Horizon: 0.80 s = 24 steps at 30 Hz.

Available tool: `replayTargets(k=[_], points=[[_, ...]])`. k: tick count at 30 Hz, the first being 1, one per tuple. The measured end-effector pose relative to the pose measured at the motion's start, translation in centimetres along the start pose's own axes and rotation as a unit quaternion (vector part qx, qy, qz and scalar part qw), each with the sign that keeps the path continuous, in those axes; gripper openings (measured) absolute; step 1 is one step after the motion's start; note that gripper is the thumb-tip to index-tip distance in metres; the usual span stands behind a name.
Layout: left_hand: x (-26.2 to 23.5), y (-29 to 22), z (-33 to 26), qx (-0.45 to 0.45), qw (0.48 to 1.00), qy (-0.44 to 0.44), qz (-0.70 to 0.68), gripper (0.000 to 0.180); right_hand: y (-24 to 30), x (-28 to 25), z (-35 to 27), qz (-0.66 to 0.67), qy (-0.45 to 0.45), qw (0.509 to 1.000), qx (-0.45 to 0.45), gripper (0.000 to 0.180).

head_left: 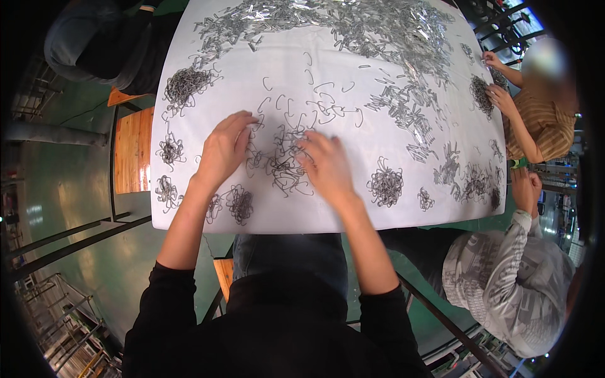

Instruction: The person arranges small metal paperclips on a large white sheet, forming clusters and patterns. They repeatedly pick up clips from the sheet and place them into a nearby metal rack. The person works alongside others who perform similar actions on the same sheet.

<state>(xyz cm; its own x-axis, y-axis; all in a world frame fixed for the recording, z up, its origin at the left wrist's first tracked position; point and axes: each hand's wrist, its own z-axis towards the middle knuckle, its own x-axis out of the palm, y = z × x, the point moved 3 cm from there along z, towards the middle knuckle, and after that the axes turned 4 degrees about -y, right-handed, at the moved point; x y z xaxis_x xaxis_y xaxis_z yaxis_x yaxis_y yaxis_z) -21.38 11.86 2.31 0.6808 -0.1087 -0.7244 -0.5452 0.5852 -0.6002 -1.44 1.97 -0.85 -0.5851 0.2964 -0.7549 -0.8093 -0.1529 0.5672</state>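
Observation:
A loose heap of thin, dark, bent wire hooks [287,170] lies on the white-covered table in front of me, between my two hands. My left hand [225,145] is at the heap's left side, fingers curved and apart, with nothing visible in them. On the right side, my right hand [328,164] reaches to the heap's edge. Its fingers are slightly blurred but spread, and the tips are close to the hooks. More single hooks [331,108] are scattered just beyond my hands.
Small hook piles [386,186] sit along the near edge, and a larger pile [186,87] is at left. Shiny elongated metal pieces [403,31] cover the far side. One co-worker's hand [501,101] touches a pile at right; another person [504,271] sits nearer. A wooden stool [133,151] stands left.

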Motion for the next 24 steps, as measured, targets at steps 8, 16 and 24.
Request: replayTargets(k=[8,16,24], points=[[3.3,5.6,3.0,-0.099,0.98,-0.053,-0.164,0.022,-9.8,-1.6,13.6,-0.128,0.05,0.987,0.081,0.009],[0.9,7.4,2.8,-0.141,0.963,0.043,-0.225,0.023,-9.8,-0.2,14.7,-0.24,0.178,0.954,0.02,0.013],[-12.7,8.3,-5.1,-0.245,0.933,-0.179,-0.194,0.022,7.9,7.7,8.1,0.192,0.283,0.939,-0.036,0.009]])
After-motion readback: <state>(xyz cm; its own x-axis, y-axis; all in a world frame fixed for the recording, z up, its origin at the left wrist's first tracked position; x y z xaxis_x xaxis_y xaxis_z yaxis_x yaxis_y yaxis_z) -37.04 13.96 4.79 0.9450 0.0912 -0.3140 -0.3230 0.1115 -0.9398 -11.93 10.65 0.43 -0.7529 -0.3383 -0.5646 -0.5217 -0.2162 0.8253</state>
